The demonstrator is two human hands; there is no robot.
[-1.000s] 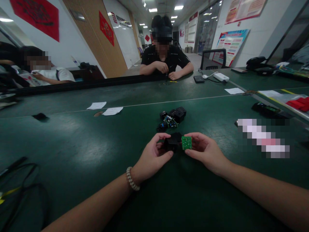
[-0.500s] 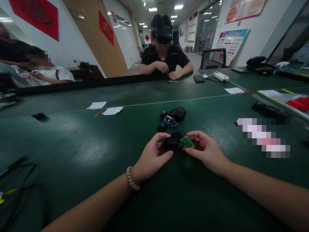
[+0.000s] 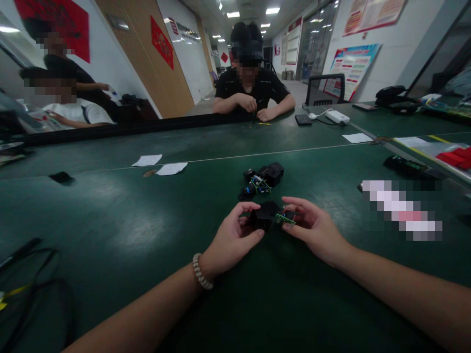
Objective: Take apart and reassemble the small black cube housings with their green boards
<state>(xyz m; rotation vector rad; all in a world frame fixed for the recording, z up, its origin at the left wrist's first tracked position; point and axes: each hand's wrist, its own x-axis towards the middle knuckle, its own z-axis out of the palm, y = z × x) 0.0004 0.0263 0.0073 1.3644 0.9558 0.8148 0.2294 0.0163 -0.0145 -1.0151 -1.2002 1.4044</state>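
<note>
- The green table (image 3: 121,220) spread beneath both hands and well out to either side, probably giving loose pieces a flat surface to lie on.
- The left hand (image 3: 233,240) was clamped on a black housing, fingertips over its far side and thumb along its near side; that grip likely steadied the piece while leaving its right end uncovered.
- The right hand (image 3: 319,230) was closed by its fingertips on a green circuit board, thumb nearer the wearer, fingers beyond; a pinch like this presumably suited so small and thin a part.
- The pile of black parts and boards (image 3: 262,183) lay just beyond the two hands, between them in line, apparently within easy reach and out of the way of the wrists.
- The black housing (image 3: 263,215) sat between the left thumb and fingers, facing the right hand; whether its underside rested on the table was too dark to tell.
- The circuit board (image 3: 284,218) was at the right fingertips, nearly edge-on and slightly tilted, its components towards the fingers; it was just beside the housing, though contact could not be made out.
</note>
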